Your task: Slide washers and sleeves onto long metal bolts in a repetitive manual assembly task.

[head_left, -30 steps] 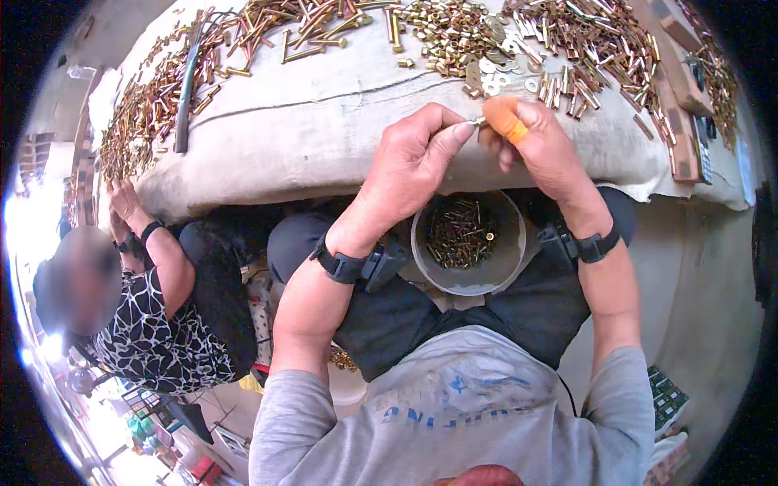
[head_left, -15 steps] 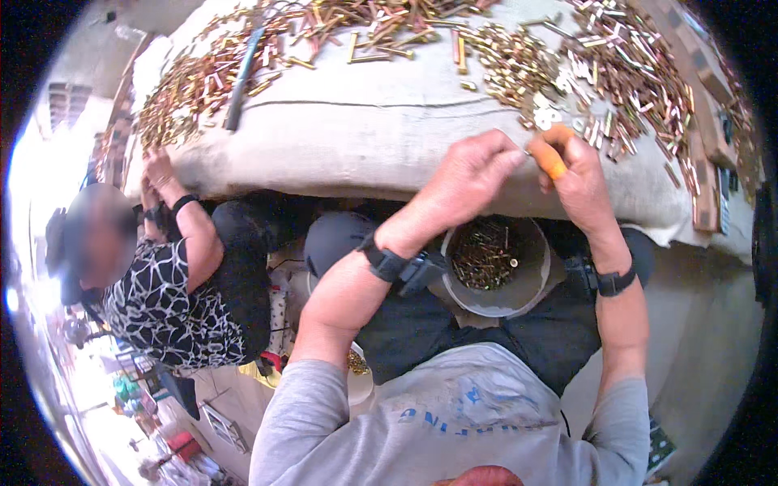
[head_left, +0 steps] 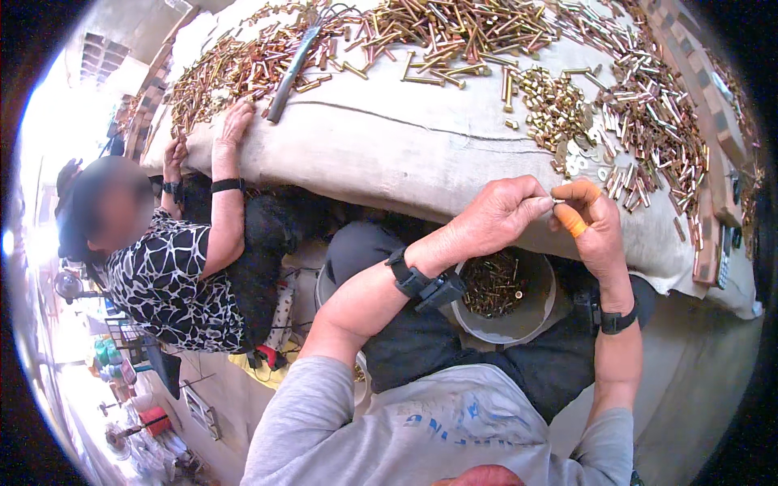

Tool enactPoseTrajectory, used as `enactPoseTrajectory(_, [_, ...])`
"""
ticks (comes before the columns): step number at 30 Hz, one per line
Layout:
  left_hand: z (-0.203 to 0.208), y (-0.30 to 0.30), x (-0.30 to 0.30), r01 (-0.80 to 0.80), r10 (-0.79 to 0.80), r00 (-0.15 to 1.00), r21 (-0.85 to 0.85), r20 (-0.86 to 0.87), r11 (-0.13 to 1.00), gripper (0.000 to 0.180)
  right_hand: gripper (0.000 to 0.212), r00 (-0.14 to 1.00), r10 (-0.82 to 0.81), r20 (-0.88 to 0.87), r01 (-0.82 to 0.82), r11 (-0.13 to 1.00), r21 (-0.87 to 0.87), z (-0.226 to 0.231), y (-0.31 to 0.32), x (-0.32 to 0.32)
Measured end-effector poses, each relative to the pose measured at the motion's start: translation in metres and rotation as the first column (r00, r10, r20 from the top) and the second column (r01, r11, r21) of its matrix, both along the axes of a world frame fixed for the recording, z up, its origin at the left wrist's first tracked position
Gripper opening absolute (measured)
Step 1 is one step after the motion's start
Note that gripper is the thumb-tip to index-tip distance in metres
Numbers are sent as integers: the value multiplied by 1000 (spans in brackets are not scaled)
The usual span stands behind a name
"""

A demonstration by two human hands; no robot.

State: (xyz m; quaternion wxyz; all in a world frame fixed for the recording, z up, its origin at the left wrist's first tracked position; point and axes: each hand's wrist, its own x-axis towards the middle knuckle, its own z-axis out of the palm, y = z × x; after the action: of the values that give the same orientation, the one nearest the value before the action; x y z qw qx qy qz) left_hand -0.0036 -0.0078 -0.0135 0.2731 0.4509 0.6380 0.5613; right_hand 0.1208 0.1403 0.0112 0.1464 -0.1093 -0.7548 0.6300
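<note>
Over the near edge of the cloth-covered table, my left hand [head_left: 504, 215] pinches one end of a small silvery metal part [head_left: 558, 201]. My right hand [head_left: 598, 231], with orange coverings on its fingers, grips the other end, thumb against forefinger. The fingertips hide most of the part, so its exact kind does not show. Just beyond my hands lie pale flat washers [head_left: 577, 155] and a heap of short brass-coloured nuts [head_left: 554, 105]. Below them, between my knees, stands a pale bucket [head_left: 545, 312] holding dark metal pieces.
Long yellowish bolts [head_left: 462, 32] cover the back of the table [head_left: 405, 154]. Silvery and rusty metal pieces [head_left: 656, 138] are piled right, beside wooden blocks [head_left: 721, 190]. A dark rod [head_left: 290, 81] lies left. A co-worker [head_left: 174, 267] sits left, hands at the table edge.
The view has shifted, so the table and bucket appear lower and further right. My hands stay together on the small part. The co-worker's hands have moved apart, one onto the table edge.
</note>
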Motion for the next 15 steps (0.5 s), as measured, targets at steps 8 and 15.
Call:
enactPoseTrajectory(8, [6, -5, 10, -7, 7, 973, 3, -230, 1000, 15, 23, 991, 35, 126, -80, 925, 372, -4, 14, 2])
enactPoseTrajectory(15, [2, -7, 14, -11, 19, 975, 38, -223, 999, 15, 32, 992, 69, 107, -94, 964, 249, 4, 8, 2])
